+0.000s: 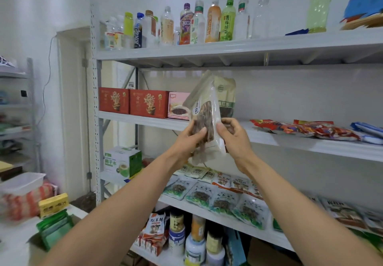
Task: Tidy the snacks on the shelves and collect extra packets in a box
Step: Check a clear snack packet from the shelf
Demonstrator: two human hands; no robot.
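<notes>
The left hand (191, 137) and right hand (233, 136) each pinch a side of a clear plastic packet of brown dried pieces (204, 108), holding it nearly upright in the air. Behind it the grey metal middle shelf (145, 118) bears a beige standing pouch (227, 94) and red cardboard boxes (149, 103).

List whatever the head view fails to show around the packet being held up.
Head view:
- clear plastic packet of brown dried pieces: partly covered by the left hand and right hand.
- beige standing pouch: mostly hidden behind that packet.
- blue object on the top shelf: cut off by the right edge.
- grey side rack: contents blurred.
</notes>
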